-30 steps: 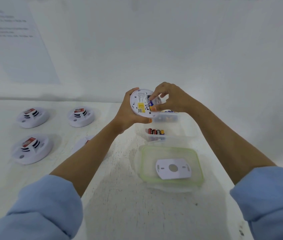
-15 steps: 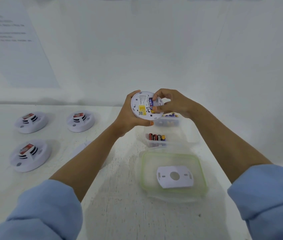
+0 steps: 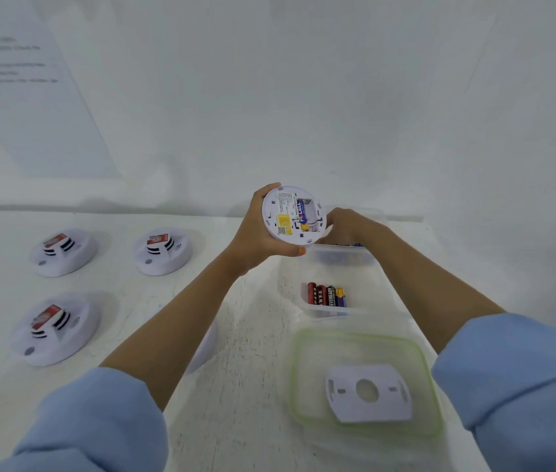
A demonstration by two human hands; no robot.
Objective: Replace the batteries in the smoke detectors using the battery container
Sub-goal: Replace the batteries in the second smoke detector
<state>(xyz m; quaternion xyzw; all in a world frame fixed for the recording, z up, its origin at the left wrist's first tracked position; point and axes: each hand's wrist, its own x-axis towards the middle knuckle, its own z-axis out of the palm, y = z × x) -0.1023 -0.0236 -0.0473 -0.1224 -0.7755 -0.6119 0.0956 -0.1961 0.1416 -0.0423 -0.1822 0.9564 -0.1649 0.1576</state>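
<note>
Smoke detector [image 3: 291, 216], round and of white plastic, is held up over the white table [image 3: 252, 386] with its labelled back turned to the camera. The left hand [image 3: 259, 240] grips its left edge, fingers curled behind the rim and thumb underneath. One blue battery [image 3: 302, 218] sits in the open bay, its long axis running nearly top to bottom of the disc. The empty slot [image 3: 314, 216] lies just beside it on the right and likely awaits a second cell.

The right hand [image 3: 348, 226] is the nearer one to that slot. It hangs just right of and partly behind the detector, fingers pointing down into the far clear plastic tub [image 3: 341, 257]. Whether they pinch a cell cannot be told, since the disc hides the fingertips.

A nearer clear tub [image 3: 331, 310] holds red, black and purple batteries [image 3: 326, 296] lying side by side, ends toward the person. In front lies a green-rimmed clear lid [image 3: 298, 386] carrying a white mounting plate [image 3: 368, 393]. Well apart to the left, three more white detectors [image 3: 164, 252] with red-and-white tags rest on the table.

A fresh cell would probably need turning parallel to the seated one before it goes in.
</note>
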